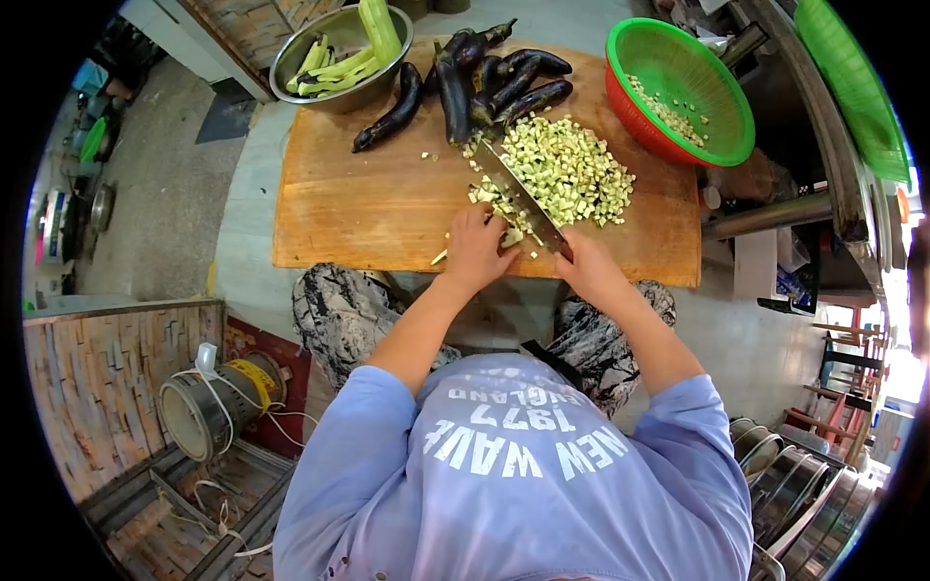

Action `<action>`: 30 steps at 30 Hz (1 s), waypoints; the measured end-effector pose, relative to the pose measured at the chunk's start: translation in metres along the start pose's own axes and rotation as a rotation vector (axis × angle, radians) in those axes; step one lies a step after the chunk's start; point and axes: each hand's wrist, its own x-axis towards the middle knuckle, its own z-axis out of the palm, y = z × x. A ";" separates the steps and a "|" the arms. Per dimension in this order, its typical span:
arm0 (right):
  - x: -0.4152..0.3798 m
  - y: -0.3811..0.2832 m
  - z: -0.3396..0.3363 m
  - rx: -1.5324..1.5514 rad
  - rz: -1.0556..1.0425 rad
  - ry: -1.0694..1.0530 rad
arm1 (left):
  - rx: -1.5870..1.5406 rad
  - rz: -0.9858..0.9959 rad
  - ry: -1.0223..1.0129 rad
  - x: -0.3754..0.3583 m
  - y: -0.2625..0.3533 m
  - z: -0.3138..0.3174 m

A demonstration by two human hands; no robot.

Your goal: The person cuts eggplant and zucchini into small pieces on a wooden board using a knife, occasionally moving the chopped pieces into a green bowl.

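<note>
My right hand (589,267) is wrapped round the handle of a broad kitchen knife (524,199), whose blade slants away to the upper left across the wooden board. Left of the blade, my left hand (475,248) has its fingers curled down on pale eggplant strips (496,201), partly hidden under them. Against the blade's right side spreads a heap of diced eggplant (572,167). Beyond the knife tip lie several whole dark purple eggplants (453,97). One eggplant (393,114) rests apart on their left.
The cutting board (339,208) sits before my knees. At its back left stands a metal bowl (387,82) of peeled eggplants (380,34). At the right, a green colander (744,116) nested in a red basket (635,114) holds some dice. A metal-legged table (775,215) stands further right.
</note>
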 end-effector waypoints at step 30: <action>0.024 -0.001 0.046 -0.055 0.065 -0.041 | -0.162 -0.049 -0.088 0.004 -0.041 -0.017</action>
